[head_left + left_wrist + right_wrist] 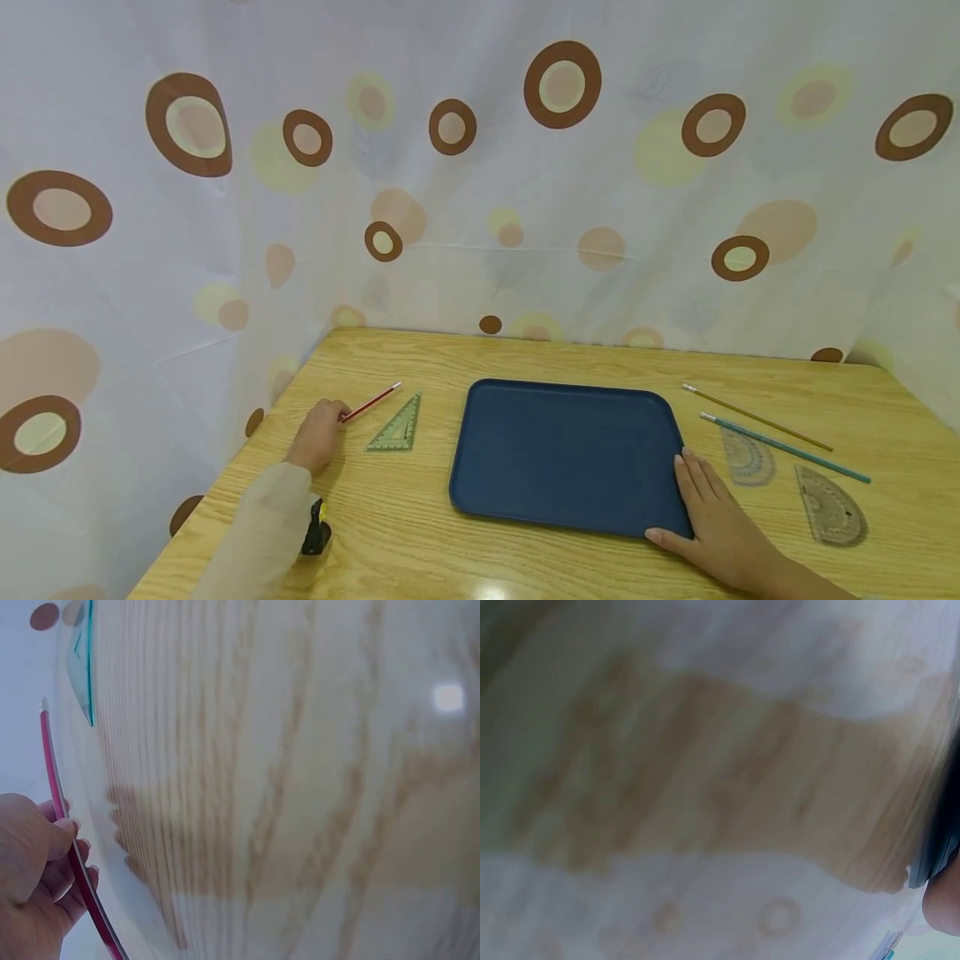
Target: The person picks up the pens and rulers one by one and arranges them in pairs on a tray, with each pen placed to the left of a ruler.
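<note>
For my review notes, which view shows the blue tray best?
The head view: the blue tray shows nearly whole, the right hand covering only a little of its right side. The right wrist view catches a dark sliver of it; the left wrist view, none.

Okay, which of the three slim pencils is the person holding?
The red, white-ended pencil: it's in the left grip, while the gold-brown pencil and teal pencil lie untouched, right of the dark blue rectangular tray.
</note>
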{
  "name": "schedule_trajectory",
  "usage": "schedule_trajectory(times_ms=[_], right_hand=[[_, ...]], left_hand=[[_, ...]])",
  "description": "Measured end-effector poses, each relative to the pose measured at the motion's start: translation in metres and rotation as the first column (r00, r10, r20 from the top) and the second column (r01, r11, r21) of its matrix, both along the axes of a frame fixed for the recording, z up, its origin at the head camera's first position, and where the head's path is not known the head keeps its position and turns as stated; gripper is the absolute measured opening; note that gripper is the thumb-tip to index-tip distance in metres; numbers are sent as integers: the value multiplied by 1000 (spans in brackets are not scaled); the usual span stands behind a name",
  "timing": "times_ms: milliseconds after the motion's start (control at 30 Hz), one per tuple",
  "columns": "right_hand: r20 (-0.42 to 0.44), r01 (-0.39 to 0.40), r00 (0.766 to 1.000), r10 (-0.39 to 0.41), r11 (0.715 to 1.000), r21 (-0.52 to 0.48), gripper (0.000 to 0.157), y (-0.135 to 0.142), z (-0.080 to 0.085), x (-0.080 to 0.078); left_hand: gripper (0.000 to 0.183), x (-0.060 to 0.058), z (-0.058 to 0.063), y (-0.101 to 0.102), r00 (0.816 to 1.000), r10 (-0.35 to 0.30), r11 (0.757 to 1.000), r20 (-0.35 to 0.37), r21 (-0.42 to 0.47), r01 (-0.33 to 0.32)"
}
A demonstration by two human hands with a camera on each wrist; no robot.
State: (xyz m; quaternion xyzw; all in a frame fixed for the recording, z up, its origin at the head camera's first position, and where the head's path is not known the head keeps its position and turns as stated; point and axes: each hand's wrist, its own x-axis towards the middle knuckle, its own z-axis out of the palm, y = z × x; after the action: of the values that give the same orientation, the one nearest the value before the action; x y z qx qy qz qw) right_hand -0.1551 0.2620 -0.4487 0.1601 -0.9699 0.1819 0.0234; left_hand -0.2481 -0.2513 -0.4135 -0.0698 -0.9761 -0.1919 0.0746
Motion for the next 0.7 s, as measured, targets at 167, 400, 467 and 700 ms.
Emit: schedule_trajectory(times_ms=[167,400,467,700], right_hand=[[-3,-4,1000,4,1000,-3,99,0,-1,0],[-1,0,1000,0,1000,3,99,0,-1,-1],[3,-2,1000,2,1000,-2,99,0,-1,-1],[10,-4,1000,4,1000,-18,99,0,-1,-1]], left_hand=[[16,-2,-1,2,1000,-13,1000,-8,3,13],[16,0,0,7,1000,-15,1000,-9,24,16],[16,0,1,8,1000,-16,1000,-7,26,16],[17,-1,-1,11,1000,-24,999,-6,28,24]])
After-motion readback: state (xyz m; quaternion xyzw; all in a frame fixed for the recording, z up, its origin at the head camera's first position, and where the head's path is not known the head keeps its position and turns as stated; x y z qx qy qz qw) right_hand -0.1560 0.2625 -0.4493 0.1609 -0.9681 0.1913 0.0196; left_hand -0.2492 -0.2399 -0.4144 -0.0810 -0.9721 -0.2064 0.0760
